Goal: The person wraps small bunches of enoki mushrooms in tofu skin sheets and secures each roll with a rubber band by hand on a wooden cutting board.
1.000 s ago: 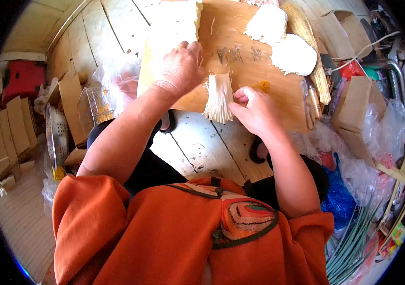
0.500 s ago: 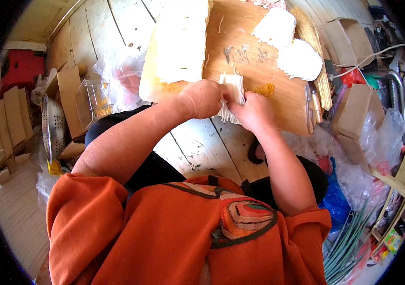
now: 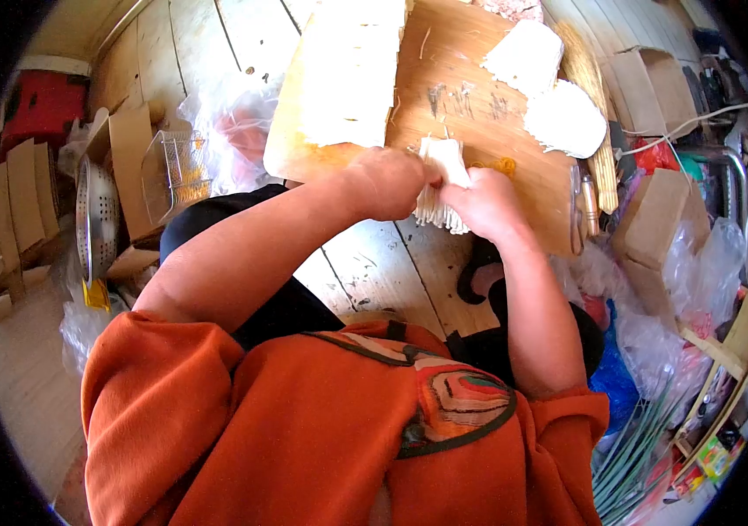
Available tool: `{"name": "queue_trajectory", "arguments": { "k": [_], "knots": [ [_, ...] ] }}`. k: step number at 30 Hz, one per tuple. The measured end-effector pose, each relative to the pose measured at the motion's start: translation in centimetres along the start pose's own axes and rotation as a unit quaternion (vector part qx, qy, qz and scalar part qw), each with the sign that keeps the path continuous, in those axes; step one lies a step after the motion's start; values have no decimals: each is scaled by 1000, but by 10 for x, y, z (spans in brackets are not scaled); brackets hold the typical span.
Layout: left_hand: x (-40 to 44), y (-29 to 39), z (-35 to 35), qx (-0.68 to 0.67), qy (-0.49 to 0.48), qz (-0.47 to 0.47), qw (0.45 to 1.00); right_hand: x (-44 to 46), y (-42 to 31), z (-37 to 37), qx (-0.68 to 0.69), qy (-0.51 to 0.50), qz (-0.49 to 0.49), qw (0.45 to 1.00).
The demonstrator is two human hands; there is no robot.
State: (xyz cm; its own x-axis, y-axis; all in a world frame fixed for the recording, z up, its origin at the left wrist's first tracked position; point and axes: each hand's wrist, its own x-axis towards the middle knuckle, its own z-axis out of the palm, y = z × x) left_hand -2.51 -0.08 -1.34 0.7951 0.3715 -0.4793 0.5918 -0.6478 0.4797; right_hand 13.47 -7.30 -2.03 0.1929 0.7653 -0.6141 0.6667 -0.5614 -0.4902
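Note:
A bundle of thin white strands (image 3: 446, 160) lies at the near edge of a wooden board (image 3: 457, 66), its loose ends hanging over the edge. My left hand (image 3: 391, 182) is closed on the bundle's left side. From the right, my right hand (image 3: 485, 203) grips the same bundle, thumb across it. Yellow rubber bands (image 3: 504, 165) lie just beyond my right hand, partly hidden. A long stack of pale sheets (image 3: 352, 79) is on the board's left part. Two white clumps (image 3: 565, 118) rest at the right.
A wooden-handled tool (image 3: 590, 206) and a woven strip (image 3: 586, 79) lie along the board's right side. Cardboard boxes (image 3: 659, 215) and plastic bags stand farther right. At the left are a metal colander (image 3: 98, 219), a wire basket (image 3: 183, 167) and a clear bag (image 3: 234, 140).
My left hand has come from the pale stack to the bundle and closed on it. My right hand has closed in on the bundle too. The view has shifted slightly.

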Motion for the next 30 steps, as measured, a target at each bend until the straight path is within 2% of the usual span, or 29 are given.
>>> {"name": "queue_trajectory", "arguments": {
  "k": [2,4,5,7,8,10,11,12,14,15,16,18,19,21,22,23,24,25,26,27,28,30],
  "knots": [
    [1,0,-1,19,-24,-14,999,3,6,-1,43,-4,0,999],
    [0,6,-8,19,-44,-35,998,4,16,-1,233,-51,-7,971],
    [0,9,-11,21,-65,-53,996,3,19,-4,230,-50,-8,972],
    [2,9,-15,8,-61,-78,995,-2,22,-10,363,-112,-36,924],
    [3,9,-17,-4,-59,-104,993,-7,22,-14,359,-112,-38,926],
    [1,4,-22,-26,-49,-98,994,-24,13,-25,555,-125,-104,816],
    [1,1,-25,-44,-42,-89,994,-29,16,-31,570,-148,-138,796],
    [4,-4,-29,-44,-37,-84,995,-29,20,-33,567,-143,-140,799],
    [9,-12,-33,-136,22,-62,989,-28,32,-28,557,-136,-178,800],
    [4,-7,-42,-264,78,-78,958,-29,33,-28,558,-143,-194,794],
    [5,-7,-44,-367,132,-72,918,-30,32,-27,556,-140,-197,795],
    [7,-7,-46,-610,194,-24,768,-32,27,-24,558,-122,-212,793],
    [6,-1,-47,-609,195,-23,768,-35,22,-23,564,-113,-216,789],
    [2,16,-45,-659,185,76,725,-37,15,-22,564,-119,-216,788],
    [3,16,-39,-694,71,122,706,-37,13,-22,565,-126,-215,787],
    [7,18,-27,-667,48,118,734,-37,10,-23,529,-123,-197,816],
    [8,25,-20,-640,24,112,760,-36,8,-19,529,-123,-198,816],
    [7,30,-16,-632,56,103,766,-32,5,-11,480,-62,-204,851],
    [9,29,-14,-632,55,103,766,-28,5,-5,427,-1,-208,880],
    [13,26,-9,-634,64,87,766,-26,5,-5,361,14,-186,914],
    [16,24,-5,-636,71,72,765,-25,2,-4,362,15,-185,913],
    [20,22,2,-648,85,82,752,-28,-8,-4,216,131,-205,946]
  ]
}}
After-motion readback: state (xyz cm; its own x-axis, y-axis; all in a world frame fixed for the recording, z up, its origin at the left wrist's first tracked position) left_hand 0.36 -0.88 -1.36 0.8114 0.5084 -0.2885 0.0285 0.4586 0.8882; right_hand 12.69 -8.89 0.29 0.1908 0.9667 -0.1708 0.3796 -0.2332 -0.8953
